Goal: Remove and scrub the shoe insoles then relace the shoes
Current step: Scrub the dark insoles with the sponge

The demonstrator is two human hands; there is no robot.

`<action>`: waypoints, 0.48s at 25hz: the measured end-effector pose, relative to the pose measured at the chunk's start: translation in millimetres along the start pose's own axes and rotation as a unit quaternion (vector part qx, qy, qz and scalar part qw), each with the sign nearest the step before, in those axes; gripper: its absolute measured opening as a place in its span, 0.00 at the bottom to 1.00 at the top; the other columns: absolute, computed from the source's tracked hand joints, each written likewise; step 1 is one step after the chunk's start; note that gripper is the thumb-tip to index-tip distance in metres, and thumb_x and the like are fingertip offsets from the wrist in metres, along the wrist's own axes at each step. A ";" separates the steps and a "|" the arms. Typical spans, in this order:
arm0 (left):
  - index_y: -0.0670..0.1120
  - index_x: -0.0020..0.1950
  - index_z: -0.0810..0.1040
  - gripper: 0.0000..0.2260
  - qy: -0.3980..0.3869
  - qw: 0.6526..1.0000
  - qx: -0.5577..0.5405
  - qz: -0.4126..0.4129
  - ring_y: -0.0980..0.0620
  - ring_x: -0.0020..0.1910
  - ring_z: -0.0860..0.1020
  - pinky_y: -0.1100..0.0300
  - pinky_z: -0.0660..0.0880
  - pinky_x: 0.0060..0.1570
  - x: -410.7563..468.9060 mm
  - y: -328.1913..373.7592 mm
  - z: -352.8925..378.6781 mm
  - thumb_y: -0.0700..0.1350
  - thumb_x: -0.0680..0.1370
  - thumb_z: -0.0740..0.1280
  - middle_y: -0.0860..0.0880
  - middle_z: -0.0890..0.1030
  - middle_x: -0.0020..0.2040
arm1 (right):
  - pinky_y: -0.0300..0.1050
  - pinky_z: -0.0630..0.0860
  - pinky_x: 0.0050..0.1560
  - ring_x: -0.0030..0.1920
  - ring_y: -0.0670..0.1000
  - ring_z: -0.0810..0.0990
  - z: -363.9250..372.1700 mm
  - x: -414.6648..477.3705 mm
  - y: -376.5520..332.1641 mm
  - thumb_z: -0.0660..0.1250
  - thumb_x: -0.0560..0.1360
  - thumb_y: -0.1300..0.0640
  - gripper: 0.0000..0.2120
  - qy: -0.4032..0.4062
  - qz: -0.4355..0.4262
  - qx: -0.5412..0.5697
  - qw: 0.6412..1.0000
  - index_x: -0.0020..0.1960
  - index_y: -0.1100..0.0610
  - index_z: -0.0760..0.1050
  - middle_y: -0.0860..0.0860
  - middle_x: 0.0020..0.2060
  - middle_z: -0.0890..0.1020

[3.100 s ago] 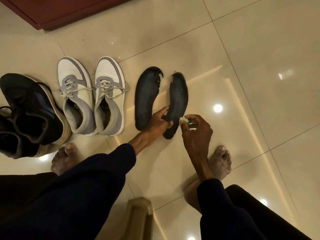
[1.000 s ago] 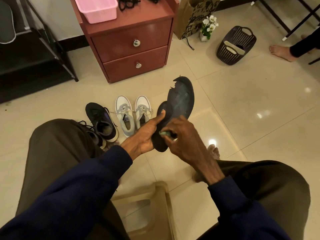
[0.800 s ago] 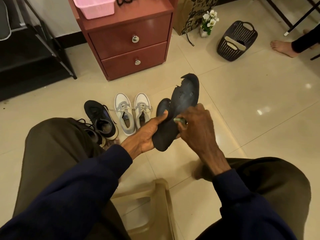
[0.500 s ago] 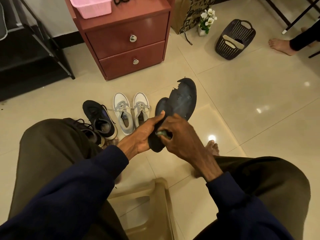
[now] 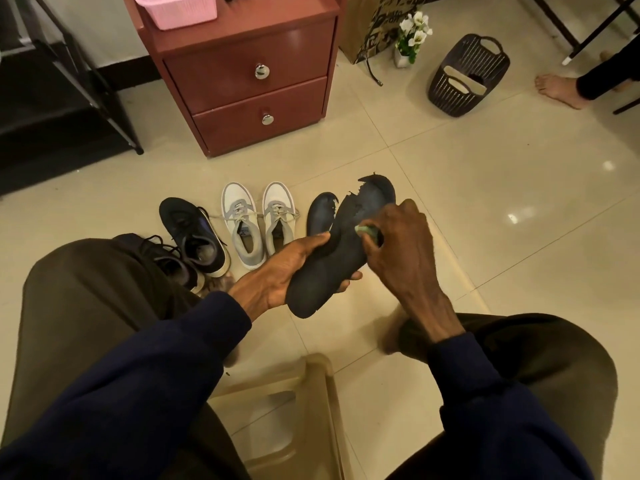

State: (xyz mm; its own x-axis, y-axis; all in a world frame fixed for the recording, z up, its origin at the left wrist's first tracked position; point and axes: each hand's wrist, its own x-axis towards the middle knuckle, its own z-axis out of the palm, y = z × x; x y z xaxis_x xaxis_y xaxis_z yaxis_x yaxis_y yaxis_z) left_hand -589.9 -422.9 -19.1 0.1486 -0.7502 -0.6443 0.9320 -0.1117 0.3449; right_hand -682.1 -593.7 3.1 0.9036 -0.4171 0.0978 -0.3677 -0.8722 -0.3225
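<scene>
My left hand grips a black insole with a torn toe, held up above the floor, thumb across its face and fingers beneath. My right hand pinches a small greenish scrubber against the insole's upper half. A second black insole lies on the tiles behind it, partly hidden. A pair of grey-and-white laced sneakers stands on the floor to the left, and black sneakers sit beside my left knee.
A red two-drawer cabinet with a pink tub stands ahead. A dark basket, a paper bag and a small flower pot lie far right. Another person's bare foot shows at the right edge. A beige plastic stool is between my knees.
I lifted the insole off the floor and sat back. Over the last second my right hand has rubbed the scrubber up and down it; it now sits higher on the insole than half a second ago.
</scene>
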 end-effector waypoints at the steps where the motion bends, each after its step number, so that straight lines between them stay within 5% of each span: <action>1: 0.37 0.71 0.74 0.21 -0.010 1.000 0.003 -0.008 0.36 0.57 0.81 0.45 0.80 0.54 -1.2 0.3 1.8 0.50 0.84 0.63 0.33 0.79 0.62 | 0.55 0.78 0.47 0.49 0.57 0.77 -0.6 2.5 6.2 0.79 0.70 0.57 0.11 0.008 0.038 0.005 0.999 0.50 0.58 0.83 0.55 0.46 0.83; 6: 0.42 0.63 0.81 0.17 -0.009 1.000 -0.019 0.019 0.40 0.50 0.82 0.42 0.77 0.56 3.7 0.0 -1.3 0.53 0.83 0.66 0.39 0.82 0.57 | 0.45 0.74 0.45 0.47 0.49 0.75 2.7 -10.9 -19.7 0.77 0.73 0.56 0.06 -0.103 -0.108 0.130 0.980 0.49 0.52 0.85 0.47 0.45 0.84; 10: 0.38 0.66 0.78 0.21 -0.028 1.000 0.008 -0.005 0.39 0.47 0.82 0.51 0.80 0.43 0.5 -2.3 3.2 0.54 0.84 0.63 0.37 0.82 0.56 | 0.44 0.70 0.44 0.49 0.51 0.74 3.4 2.9 6.1 0.77 0.73 0.54 0.08 0.004 0.032 0.042 0.999 0.51 0.54 0.85 0.51 0.46 0.84; 12: 0.38 0.68 0.76 0.21 -0.037 0.999 0.000 -0.010 0.38 0.49 0.81 0.50 0.80 0.43 -0.7 -1.7 4.2 0.53 0.83 0.64 0.36 0.81 0.57 | 0.43 0.72 0.44 0.48 0.49 0.73 4.3 3.0 2.4 0.76 0.74 0.55 0.07 -0.009 0.004 0.096 0.995 0.51 0.54 0.85 0.49 0.45 0.84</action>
State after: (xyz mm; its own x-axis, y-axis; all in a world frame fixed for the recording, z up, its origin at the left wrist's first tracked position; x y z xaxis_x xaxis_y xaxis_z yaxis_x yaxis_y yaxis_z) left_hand -593.0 -425.0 -16.4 0.1057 -0.7940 -0.5986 0.9343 -0.1268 0.3331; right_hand -679.3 -595.9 -1.5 0.9049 -0.4183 0.0778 -0.3284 -0.8028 -0.4976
